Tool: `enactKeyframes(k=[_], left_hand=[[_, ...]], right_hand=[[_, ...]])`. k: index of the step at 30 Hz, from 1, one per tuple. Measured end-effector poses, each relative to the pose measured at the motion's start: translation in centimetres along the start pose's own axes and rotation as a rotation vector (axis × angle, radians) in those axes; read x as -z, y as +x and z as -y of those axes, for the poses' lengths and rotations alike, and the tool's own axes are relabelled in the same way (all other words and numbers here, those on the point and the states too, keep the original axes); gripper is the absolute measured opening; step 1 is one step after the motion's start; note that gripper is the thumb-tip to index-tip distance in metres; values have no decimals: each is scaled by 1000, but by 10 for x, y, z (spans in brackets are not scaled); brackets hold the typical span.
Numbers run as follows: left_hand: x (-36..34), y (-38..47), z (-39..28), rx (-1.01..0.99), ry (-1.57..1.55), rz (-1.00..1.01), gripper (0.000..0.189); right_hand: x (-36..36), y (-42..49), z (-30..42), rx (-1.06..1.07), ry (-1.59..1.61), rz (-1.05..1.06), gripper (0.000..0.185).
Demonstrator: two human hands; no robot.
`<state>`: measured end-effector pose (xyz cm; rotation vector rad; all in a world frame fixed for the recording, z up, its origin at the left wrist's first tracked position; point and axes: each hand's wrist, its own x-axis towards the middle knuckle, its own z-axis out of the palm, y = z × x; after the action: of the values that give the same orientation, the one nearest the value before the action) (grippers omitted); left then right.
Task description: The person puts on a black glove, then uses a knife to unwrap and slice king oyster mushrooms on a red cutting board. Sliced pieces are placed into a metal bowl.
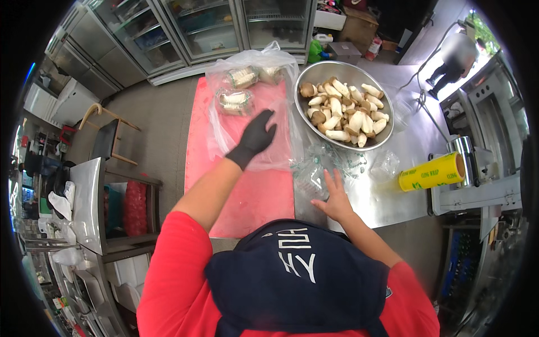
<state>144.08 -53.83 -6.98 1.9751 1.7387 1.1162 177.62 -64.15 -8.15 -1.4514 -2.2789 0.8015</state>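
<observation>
My left hand (254,137), in a black glove, is over the clear plastic bag (280,145) on the red cutting board (240,202); its fingers are apart and hold nothing. Toward the far end of that bag are several packs of mushrooms (235,102) in clear film. My bare right hand (337,200) has its fingers spread at the edge of crumpled clear packaging (311,177) on the steel table, with nothing gripped. Beyond it stands a large steel bowl (300,113) of king oyster mushrooms (356,120).
A yellow roll of cling wrap (431,172) lies on the steel table (396,210) at the right, beside another clear wrapper (385,165). Glass-door fridges (206,29) line the back. A chair (105,137) stands at the left. A person (457,59) is by the doorway.
</observation>
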Motion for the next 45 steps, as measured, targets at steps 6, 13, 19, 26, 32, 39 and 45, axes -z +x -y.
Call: enactKeyframes(k=[6, 13, 19, 26, 32, 39, 45], left_hand=[[51, 67, 51, -119, 811, 7, 53], [43, 81, 77, -95, 855, 120, 16], [81, 75, 40, -26, 799, 82, 18], [140, 9, -50, 123, 184, -129, 18], [100, -99, -59, 260, 67, -78, 21], [97, -145, -63, 345, 105, -93, 21], [90, -146, -85, 292, 219, -54, 23]], right_hand=[[20, -22, -34, 140, -20, -383, 61], [26, -81, -62, -278, -297, -28, 39], [30, -70, -62, -445, -206, 78, 32], [99, -84, -67, -675, 358, 236, 24], [105, -120, -58, -443, 336, 188, 28], [127, -136, -15, -206, -24, 148, 26], [144, -129, 18, -81, -160, 163, 28]])
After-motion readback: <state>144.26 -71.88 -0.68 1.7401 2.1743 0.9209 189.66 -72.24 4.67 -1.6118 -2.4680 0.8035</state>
